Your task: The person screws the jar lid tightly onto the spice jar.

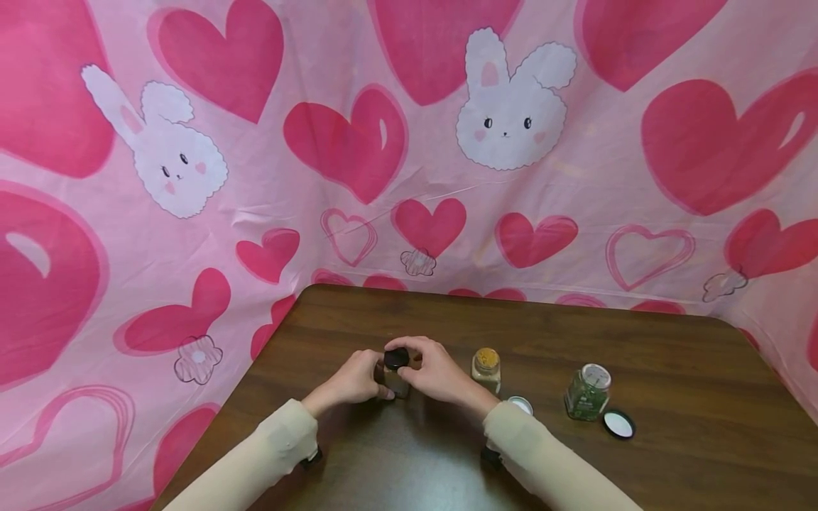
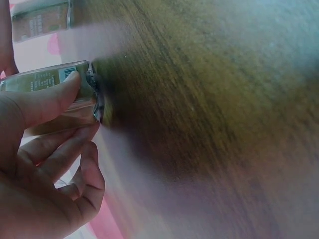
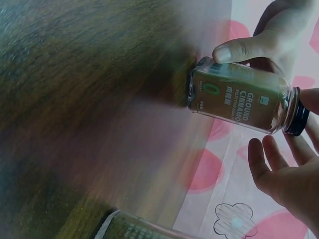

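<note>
A glass spice jar (image 3: 234, 97) with a brown label reading "GROUND CINNAMON" stands on the table, its black lid (image 1: 396, 358) on top. My left hand (image 1: 353, 377) holds the jar low on its body; the left wrist view shows the thumb lying along the jar's side (image 2: 50, 79). From the other side, my right hand (image 1: 437, 372) grips the lid between thumb and fingers. Nearest to the right forearm is a lidless jar of yellow powder (image 1: 487, 372).
Right of the yellow jar, a jar of green herbs (image 1: 587, 392) stands upright. Beside it a black-rimmed lid (image 1: 619, 424) lies with its white inside up. Another white-lined lid (image 1: 520, 405) is partly behind the right sleeve. A pink heart-patterned cloth (image 1: 434, 177) hangs behind the wooden table (image 1: 677, 376).
</note>
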`<state>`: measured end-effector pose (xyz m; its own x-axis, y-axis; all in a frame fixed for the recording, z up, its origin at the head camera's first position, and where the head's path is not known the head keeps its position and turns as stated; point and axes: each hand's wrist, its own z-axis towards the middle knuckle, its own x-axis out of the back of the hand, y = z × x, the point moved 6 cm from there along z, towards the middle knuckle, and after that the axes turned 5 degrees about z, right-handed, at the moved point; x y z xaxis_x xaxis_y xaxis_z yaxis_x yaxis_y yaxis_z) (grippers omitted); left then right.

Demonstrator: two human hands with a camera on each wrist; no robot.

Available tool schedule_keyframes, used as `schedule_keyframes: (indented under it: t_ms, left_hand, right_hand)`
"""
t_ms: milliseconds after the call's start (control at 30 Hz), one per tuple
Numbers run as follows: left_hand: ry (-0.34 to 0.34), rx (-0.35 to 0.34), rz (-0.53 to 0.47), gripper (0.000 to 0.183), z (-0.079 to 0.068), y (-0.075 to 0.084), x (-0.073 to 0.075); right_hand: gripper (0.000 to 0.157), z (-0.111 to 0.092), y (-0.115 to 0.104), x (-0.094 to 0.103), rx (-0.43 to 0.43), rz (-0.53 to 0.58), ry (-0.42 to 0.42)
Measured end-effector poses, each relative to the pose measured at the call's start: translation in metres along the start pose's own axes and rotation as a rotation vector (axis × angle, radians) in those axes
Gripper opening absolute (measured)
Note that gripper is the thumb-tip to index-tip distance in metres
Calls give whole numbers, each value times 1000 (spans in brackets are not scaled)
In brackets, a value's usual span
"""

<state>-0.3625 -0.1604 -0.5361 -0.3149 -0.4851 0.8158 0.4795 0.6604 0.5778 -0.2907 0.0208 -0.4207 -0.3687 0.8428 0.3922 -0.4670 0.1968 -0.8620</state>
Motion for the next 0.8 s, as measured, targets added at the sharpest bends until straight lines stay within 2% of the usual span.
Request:
schedule_keyframes:
  t_ms: [267,367,433,467,533,600,667,700,767,800]
  left_hand:
    - [2,1,19,35,2,-1,-1]
    - [24,-34,-7,36,-1,3,1]
    - [21,-27,-12,35,-7,25,11]
    - [24,-42,-26,35,-8,26,11]
    - [17,-37,-33,33,-15,50,22]
    - [14,-53,9,32,-16,53,21]
    - [19,-76,-5,33,-16,52,22]
    - [18,-74,-1,32,-19,62,26]
    - [35,-122,9,35,-17,54,23]
    - [30,-108,-11,35,-19,64,29]
  right_hand:
    - [41,0,0,1,-1,-11,9]
    - [40,-1,-1,1,-3,-18,15]
    - [39,-1,-1,1,-6,-21,19]
    - [39,-1,-2,1,-7,-20,21]
    - [38,-1,-2,2,-9,-19,23]
    - [37,-1,-1,2,-11,-19,26]
    - [38,-1,0,2,-15,-20,29]
    - [38,0,0,2,-16,-23,31]
    - [37,0,1,3,-24,-31,38]
    - [38,0,2,3,-29,-33,41]
